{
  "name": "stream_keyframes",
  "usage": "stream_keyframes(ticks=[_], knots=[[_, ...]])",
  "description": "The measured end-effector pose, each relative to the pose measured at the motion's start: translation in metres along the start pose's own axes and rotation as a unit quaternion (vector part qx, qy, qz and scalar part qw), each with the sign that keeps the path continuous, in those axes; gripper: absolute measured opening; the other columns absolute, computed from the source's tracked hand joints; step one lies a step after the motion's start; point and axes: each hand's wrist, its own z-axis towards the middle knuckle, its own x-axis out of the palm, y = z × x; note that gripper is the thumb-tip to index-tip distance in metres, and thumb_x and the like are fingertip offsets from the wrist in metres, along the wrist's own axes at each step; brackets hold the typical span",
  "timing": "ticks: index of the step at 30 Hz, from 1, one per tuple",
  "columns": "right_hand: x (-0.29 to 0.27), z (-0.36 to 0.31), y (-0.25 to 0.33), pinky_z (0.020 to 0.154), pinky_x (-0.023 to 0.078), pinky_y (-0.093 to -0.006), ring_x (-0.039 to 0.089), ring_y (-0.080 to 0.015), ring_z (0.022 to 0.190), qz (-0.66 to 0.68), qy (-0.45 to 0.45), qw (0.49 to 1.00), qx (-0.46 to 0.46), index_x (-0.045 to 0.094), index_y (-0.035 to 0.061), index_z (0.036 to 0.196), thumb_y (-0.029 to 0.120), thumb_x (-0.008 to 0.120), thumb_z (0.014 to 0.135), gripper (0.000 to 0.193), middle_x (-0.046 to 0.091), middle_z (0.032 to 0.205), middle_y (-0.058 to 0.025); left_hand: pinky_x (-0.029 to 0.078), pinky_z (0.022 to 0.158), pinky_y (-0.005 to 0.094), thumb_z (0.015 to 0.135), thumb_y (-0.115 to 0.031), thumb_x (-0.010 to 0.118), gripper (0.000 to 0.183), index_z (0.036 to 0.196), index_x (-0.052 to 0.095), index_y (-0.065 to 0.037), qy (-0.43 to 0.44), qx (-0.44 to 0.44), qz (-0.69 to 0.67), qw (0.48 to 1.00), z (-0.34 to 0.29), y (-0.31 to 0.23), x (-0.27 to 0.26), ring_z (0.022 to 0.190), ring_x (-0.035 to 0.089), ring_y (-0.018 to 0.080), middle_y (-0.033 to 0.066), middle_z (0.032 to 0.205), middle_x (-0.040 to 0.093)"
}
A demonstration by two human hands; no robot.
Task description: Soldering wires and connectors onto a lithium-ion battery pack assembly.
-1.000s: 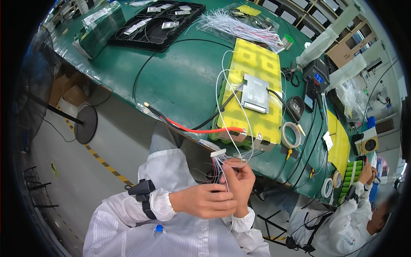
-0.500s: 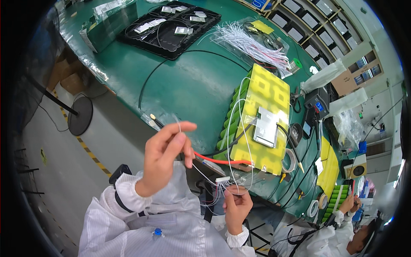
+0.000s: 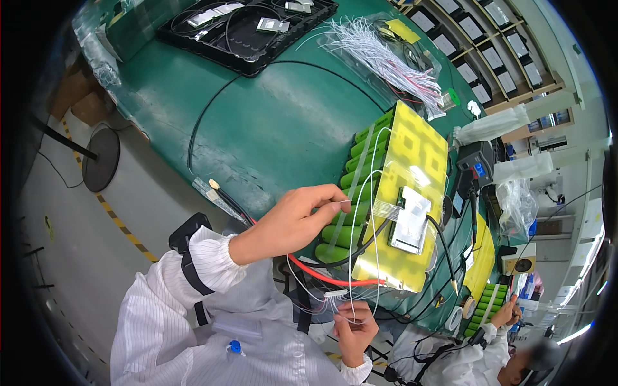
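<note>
A battery pack of green cylindrical cells (image 3: 364, 167), faced with a yellow sheet (image 3: 421, 145), stands at the table's near edge. Taped onto the sheet is a silver circuit board (image 3: 412, 225). My left hand (image 3: 296, 219) is closed in a pinch beside the cells, with a thin white wire at its fingertips. Lower down, my right hand (image 3: 355, 331) grips thin white wires just below a white connector (image 3: 335, 294). Loose white wires loop from the pack toward my right hand. A thick red cable (image 3: 331, 275) runs along the pack's near end, under my left wrist.
A black tray (image 3: 251, 61) with boards and a bundle of white wires (image 3: 386, 58) lie on the green table (image 3: 257, 128). A soldering station (image 3: 476, 157) and a tape roll (image 3: 452, 318) are to the right. Beyond, a co-worker (image 3: 476, 360) handles another green pack.
My left hand has moved right and turned palm-down, bringing the wire to the cells. My right hand stays low with the connector wires. The view has shifted slightly.
</note>
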Motion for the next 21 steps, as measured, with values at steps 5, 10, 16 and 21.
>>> stream_keyframes(ticks=[5,10,16,21], knots=[[0.000,0.005,0.002,0.038,0.040,-0.0204,0.051,-0.0091,0.048,0.004,0.003,1.000,0.006,0.052,-0.0025,0.081,-0.014,0.064,0.075,0.017,0.058,0.096,-0.0168,0.034,0.053,0.0259,0.095,-0.013,0.051,0.021,0.099,0.063,0.003,-0.005,0.028,-0.085,0.996,0.008,0.022,0.008,0.058,0.040,0.0062,0.0012,0.067,0.054],[0.000,0.009,0.005,0.037,0.039,-0.0202,0.045,-0.0085,0.043,0.040,-0.044,0.997,0.039,0.050,-0.0020,0.080,-0.008,0.064,0.078,0.015,0.057,0.091,-0.0170,0.029,0.051,0.0227,0.096,-0.016,0.051,0.023,0.094,0.063,0.003,-0.002,-0.018,-0.170,0.985,-0.003,-0.001,0.000,0.059,0.036,0.0022,-0.0038,0.068,0.052],[-0.009,0.009,0.004,0.033,0.038,-0.0208,0.044,-0.0099,0.040,0.009,-0.005,1.000,0.028,0.050,-0.0016,0.080,0.000,0.071,0.076,0.021,0.056,0.089,-0.0185,0.022,0.043,0.0215,0.099,-0.023,0.050,0.019,0.099,0.059,-0.005,0.012,-0.068,-0.307,0.949,-0.004,-0.005,-0.006,0.048,0.029,0.0003,-0.0097,0.057,0.037],[-0.016,0.009,0.006,0.033,0.038,-0.0212,0.045,-0.0113,0.040,0.028,-0.002,0.999,0.021,0.051,-0.0026,0.080,-0.002,0.070,0.074,0.019,0.057,0.088,-0.0190,0.022,0.044,0.0220,0.099,-0.022,0.052,0.017,0.097,0.054,-0.005,0.077,-0.097,-0.323,0.938,-0.002,0.003,0.017,0.051,0.031,0.0001,-0.0087,0.061,0.042]])
